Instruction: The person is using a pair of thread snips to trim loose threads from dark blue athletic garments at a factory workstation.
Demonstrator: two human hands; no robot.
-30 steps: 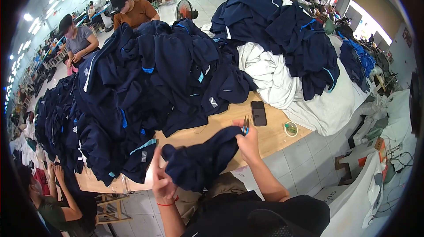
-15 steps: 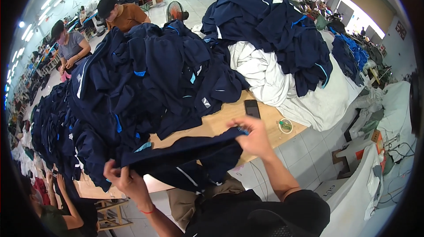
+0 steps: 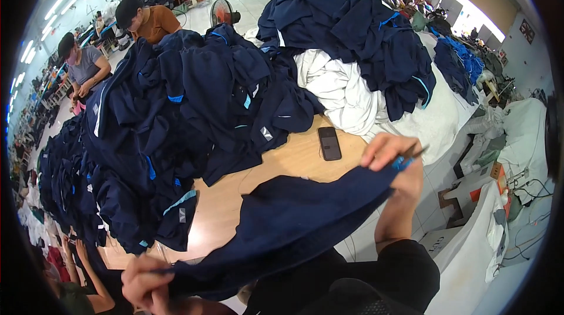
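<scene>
Farther apart now than half a second ago, the left hand (image 3: 143, 284) at seven o'clock and right hand (image 3: 386, 152) at three o'clock stretch a navy-blue fabric garment (image 3: 311, 215) across five o'clock. Left fingers are clamped on one end; right fingers grip the other, plus small blurred blue-handled snips (image 3: 402, 163). A black rectangular phone (image 3: 329, 143) lies on the pale wooden counter (image 3: 220, 209) near centre, crumpled navy garments (image 3: 176, 92) heaped at ten o'clock.

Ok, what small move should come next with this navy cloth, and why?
Perhaps lay the navy cloth on the wooden table: it is strung between the left hand and right hand, and the right also holds blue-handled snips, so neither is free.
</scene>
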